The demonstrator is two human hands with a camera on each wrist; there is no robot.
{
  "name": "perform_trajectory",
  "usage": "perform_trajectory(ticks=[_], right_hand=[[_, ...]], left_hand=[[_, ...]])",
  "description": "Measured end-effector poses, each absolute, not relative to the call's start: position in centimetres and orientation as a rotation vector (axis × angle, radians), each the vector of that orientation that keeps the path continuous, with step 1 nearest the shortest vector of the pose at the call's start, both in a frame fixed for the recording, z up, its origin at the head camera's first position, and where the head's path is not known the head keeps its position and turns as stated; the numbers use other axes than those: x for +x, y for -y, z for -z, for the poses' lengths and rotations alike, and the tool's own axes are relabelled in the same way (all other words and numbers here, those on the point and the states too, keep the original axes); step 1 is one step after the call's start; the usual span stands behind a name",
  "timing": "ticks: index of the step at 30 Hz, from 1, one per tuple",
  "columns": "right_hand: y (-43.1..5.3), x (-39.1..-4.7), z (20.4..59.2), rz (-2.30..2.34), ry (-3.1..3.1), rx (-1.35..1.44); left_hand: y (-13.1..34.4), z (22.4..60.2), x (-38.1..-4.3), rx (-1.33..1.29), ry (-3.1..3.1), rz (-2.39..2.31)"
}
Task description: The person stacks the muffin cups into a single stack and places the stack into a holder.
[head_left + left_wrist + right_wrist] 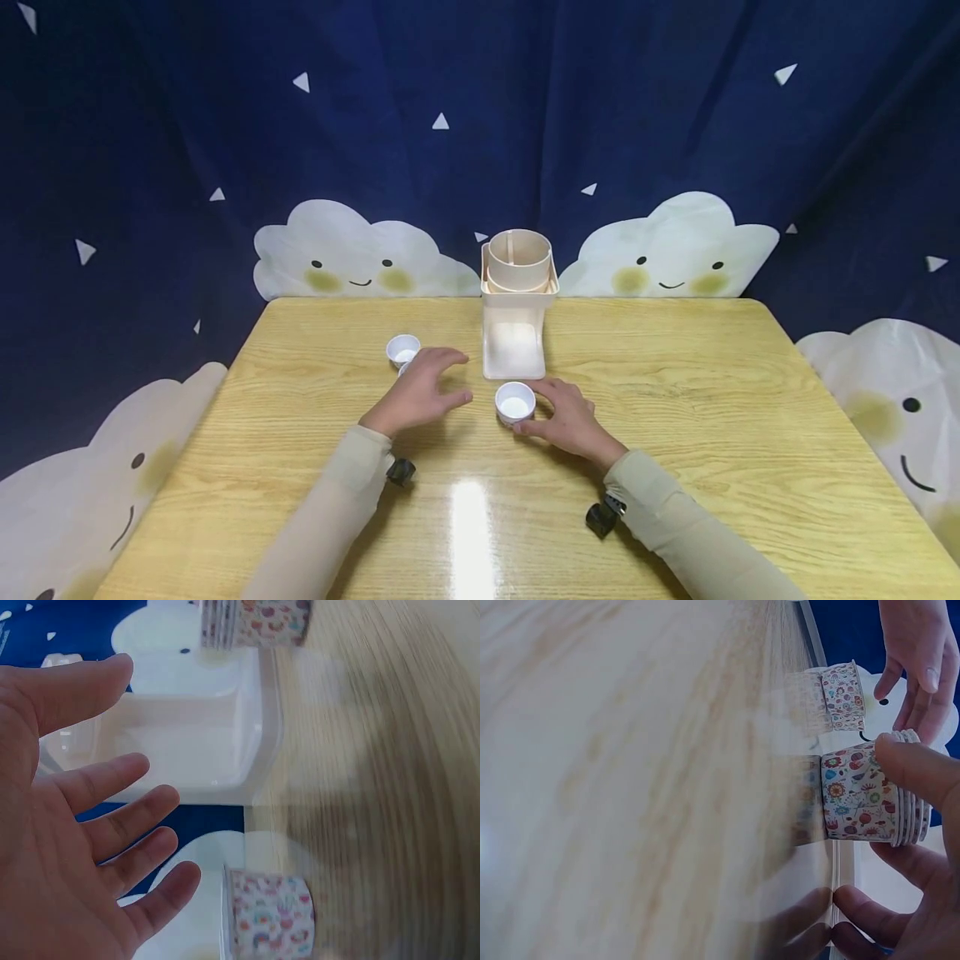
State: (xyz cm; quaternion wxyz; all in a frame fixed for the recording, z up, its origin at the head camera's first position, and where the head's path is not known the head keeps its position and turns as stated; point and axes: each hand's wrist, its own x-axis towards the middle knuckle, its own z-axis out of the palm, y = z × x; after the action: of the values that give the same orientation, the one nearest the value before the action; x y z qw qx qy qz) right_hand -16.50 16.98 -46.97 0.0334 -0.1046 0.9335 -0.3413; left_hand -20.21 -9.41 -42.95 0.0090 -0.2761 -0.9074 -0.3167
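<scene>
My right hand [566, 417] holds a short stack of small paper cups [515, 404], thumb on one side and fingers on the other. In the right wrist view the stack [862, 791] stands upright on the table, with a flower print and several nested rims. My left hand [423, 392] is held over the table with its fingers spread and nothing in them. Just beyond it stands a paper cup [403, 346]; a second rim beside that cup is mostly hidden by the hand. In the left wrist view one printed cup [270, 915] shows below the fingers.
A cream plastic stand [513, 346] with a round cylinder [519, 262] on top is at the table's back edge, right behind the cup stack. The wooden table [675, 375] extends to both sides. A dark blue curtain [487, 100] with clouds hangs behind.
</scene>
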Motion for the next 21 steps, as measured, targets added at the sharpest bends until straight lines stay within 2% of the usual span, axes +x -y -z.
perform_trajectory(ticks=[9,16,21], right_hand=[[-17.0,-16.5,47.0,1.041,-2.888,-0.33],[-17.0,-16.5,46.8,1.049,-2.859,-0.307],[-17.1,-16.4,46.8,1.06,-2.855,-0.315]], left_hand=[[11.5,42.8,-21.0,-0.781,2.883,1.062],[13.6,41.2,-22.0,-0.689,2.874,1.096],[15.4,41.9,-22.7,-0.578,2.865,1.101]])
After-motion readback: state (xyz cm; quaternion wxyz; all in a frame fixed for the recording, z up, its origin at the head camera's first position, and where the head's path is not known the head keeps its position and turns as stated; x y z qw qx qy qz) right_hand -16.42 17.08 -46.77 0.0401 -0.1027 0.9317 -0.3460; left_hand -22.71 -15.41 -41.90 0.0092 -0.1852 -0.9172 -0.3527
